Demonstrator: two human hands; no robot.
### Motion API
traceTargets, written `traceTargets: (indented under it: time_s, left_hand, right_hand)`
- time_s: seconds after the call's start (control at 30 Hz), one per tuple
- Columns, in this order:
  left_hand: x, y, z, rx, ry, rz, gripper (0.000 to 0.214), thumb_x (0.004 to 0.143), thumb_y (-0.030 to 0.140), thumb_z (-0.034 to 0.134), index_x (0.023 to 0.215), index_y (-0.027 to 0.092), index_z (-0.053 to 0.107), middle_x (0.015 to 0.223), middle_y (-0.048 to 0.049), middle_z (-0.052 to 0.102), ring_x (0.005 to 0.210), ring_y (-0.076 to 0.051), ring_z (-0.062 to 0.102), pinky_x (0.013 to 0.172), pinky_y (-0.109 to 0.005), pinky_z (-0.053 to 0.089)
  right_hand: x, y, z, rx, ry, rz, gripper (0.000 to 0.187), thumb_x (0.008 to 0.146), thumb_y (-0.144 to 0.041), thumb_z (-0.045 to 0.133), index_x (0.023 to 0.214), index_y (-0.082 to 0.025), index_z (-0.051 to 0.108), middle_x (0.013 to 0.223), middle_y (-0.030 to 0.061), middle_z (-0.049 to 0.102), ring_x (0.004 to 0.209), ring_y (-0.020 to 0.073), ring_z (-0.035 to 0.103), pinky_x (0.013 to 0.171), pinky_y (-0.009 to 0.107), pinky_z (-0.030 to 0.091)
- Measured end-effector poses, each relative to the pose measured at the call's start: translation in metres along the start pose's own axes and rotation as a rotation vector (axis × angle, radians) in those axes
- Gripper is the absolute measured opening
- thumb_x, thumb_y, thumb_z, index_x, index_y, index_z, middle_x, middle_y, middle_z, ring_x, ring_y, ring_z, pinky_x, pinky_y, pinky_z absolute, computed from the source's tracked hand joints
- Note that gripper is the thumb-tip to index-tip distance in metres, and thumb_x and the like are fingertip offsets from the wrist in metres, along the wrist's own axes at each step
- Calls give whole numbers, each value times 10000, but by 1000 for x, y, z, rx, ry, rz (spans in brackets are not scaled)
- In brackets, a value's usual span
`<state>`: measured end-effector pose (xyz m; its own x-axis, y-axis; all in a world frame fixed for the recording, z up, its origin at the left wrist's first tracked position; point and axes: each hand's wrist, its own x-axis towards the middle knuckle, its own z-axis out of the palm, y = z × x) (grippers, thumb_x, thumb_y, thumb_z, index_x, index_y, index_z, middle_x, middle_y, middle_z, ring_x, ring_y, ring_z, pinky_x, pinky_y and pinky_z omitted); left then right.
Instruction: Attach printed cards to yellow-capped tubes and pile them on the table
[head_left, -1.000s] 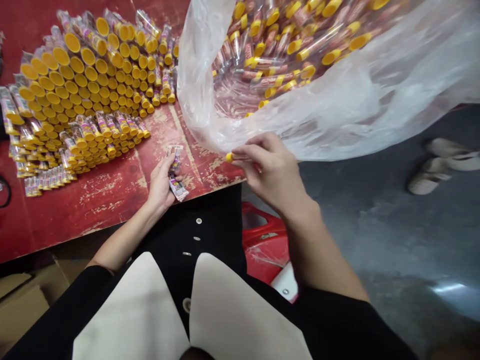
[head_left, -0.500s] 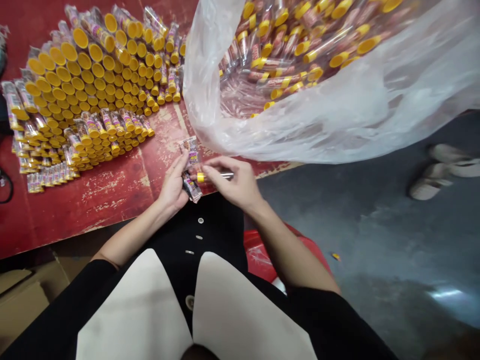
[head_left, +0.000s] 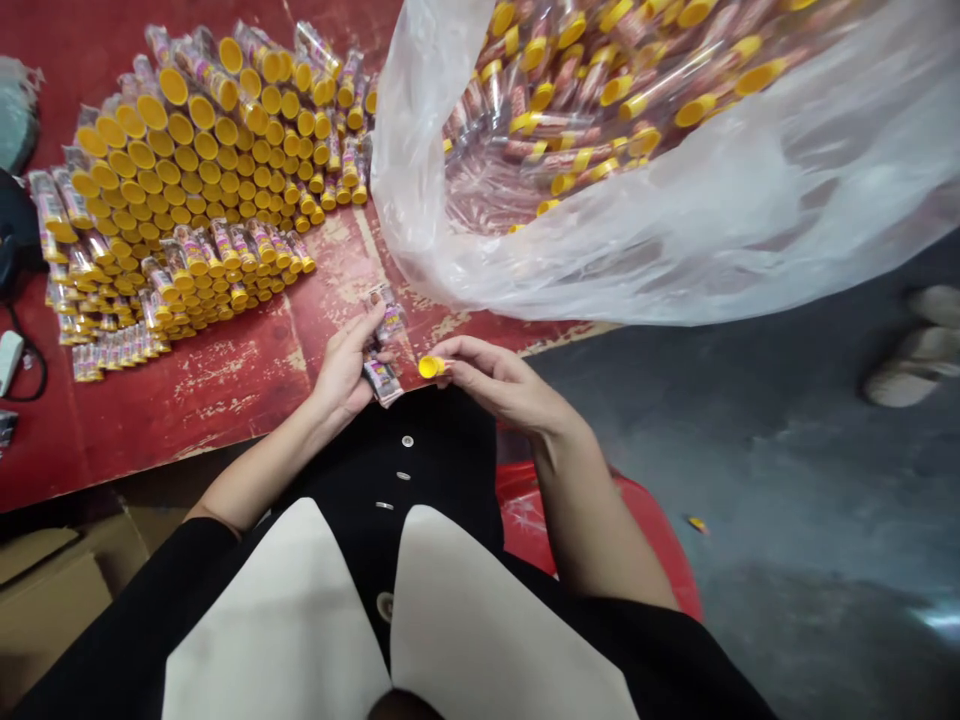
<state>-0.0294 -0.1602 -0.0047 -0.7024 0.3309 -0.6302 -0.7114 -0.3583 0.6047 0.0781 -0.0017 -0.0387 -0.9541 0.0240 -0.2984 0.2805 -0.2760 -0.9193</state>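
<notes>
My left hand (head_left: 346,368) is closed on a small stack of printed paper labels (head_left: 384,378) at the near edge of the red table (head_left: 225,390). Just to its right, my right hand (head_left: 501,385) pinches a clear tube with a yellow cap (head_left: 430,367), cap pointing left towards the labels. A large clear plastic bag (head_left: 675,230) full of yellow-capped tubes lies on the table directly behind my hands. Further left, a stack of labelled yellow-capped tubes (head_left: 202,160) lies in rows on the table.
A red plastic stool (head_left: 600,510) shows under my right forearm. A cardboard box (head_left: 45,590) sits on the floor at lower left. Cables and a dark object (head_left: 15,240) lie at the table's left edge. Someone's sandalled feet (head_left: 915,350) stand on the grey floor at right.
My right hand came from the bag's edge with one tube down to my left hand and the labels. The tube has turned so its cap faces the camera.
</notes>
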Motion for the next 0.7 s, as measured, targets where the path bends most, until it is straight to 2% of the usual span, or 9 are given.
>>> traceTargets:
  time_s: [0.07, 0.13, 0.2, 0.27, 0.33, 0.4, 0.47, 0.57, 0.7]
  left_hand:
    - [0, -3, 4, -7, 21, -8, 221, 735, 237, 833, 754, 127, 642, 691, 35, 573, 533, -10, 460, 434, -133, 293]
    - [-2, -8, 9, -5, 39, 17, 168, 770, 202, 798, 760, 135, 644, 660, 51, 547, 511, -4, 428, 445, -135, 302]
    - [-4, -12, 12, -10, 23, 25, 122, 787, 164, 776, 790, 140, 656, 648, 59, 537, 509, -3, 420, 463, -135, 319]
    - [-8, -14, 14, -30, -13, -6, 109, 802, 164, 765, 808, 137, 659, 662, 52, 546, 524, -7, 439, 470, -137, 328]
    - [-9, -14, 13, -57, -39, -30, 150, 803, 200, 780, 799, 128, 648, 678, 45, 550, 535, -9, 451, 461, -135, 328]
    - [-9, -12, 10, -93, -34, -28, 231, 761, 232, 831, 773, 126, 626, 664, 52, 530, 529, -7, 450, 450, -127, 333]
    - [-7, -8, 8, -145, -19, -28, 308, 690, 234, 889, 762, 132, 608, 655, 62, 520, 516, -3, 448, 437, -120, 334]
    - [-4, -5, 7, -235, 2, -83, 340, 663, 229, 908, 800, 143, 609, 674, 66, 541, 496, 1, 446, 423, -118, 337]
    - [-7, -6, 10, -272, 12, -177, 260, 766, 252, 838, 805, 143, 605, 664, 64, 524, 475, -2, 435, 423, -125, 344]
  right_hand:
    - [-1, 10, 14, 178, 98, -28, 465, 748, -617, 755, 997, -244, 634, 851, 1, 600, 727, 122, 560, 697, 296, 518]
    - [3, 15, 31, 266, 192, -59, 536, 677, -632, 800, 1016, -258, 619, 777, -33, 517, 629, 95, 475, 584, 267, 465]
    - [12, 15, 47, 239, 338, -106, 574, 598, -589, 866, 992, -248, 625, 715, -60, 451, 570, 70, 407, 516, 235, 399]
    - [23, 14, 55, 181, 491, -161, 535, 592, -560, 880, 923, -227, 622, 684, -64, 442, 549, 58, 392, 491, 222, 358]
    - [31, 13, 54, 124, 521, -182, 479, 661, -581, 834, 868, -220, 597, 666, -58, 445, 529, 58, 371, 472, 224, 327]
    - [33, 11, 45, 66, 445, -194, 474, 727, -638, 760, 901, -240, 569, 676, -52, 447, 520, 67, 358, 462, 232, 329]
    - [28, 9, 36, 7, 391, -247, 471, 815, -708, 620, 979, -272, 551, 764, -18, 511, 598, 105, 467, 533, 259, 438]
    - [16, 7, 32, -66, 435, -378, 450, 932, -697, 402, 1073, -303, 566, 1030, 55, 609, 911, 184, 624, 803, 348, 553]
    - [6, 9, 45, -21, 493, -505, 360, 952, -598, 480, 1134, -308, 589, 1138, 68, 648, 1070, 218, 662, 947, 395, 553]
